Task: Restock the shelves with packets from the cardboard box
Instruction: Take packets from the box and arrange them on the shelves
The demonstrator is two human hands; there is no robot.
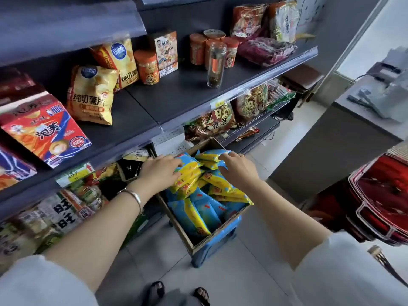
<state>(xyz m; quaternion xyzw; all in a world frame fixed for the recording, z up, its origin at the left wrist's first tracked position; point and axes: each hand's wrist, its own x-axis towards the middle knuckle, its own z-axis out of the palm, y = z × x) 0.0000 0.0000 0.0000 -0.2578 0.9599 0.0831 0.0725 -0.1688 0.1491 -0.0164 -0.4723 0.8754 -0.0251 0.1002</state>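
One cardboard box sits at six o'clock on one blue crate. Its blue-and-yellow packets are heaped too thickly to count. Two hands are on them, the left hand and the right hand. Two yellow crisp bags stand at ten o'clock. Five orange canisters run from eleven to one o'clock, with one illustrated carton and one clear tube jar. One red NBA box lies at nine o'clock.

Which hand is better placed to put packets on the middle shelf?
Probably left: left hand and right hand both grip the packets, but the left is nearer the middle shelf.
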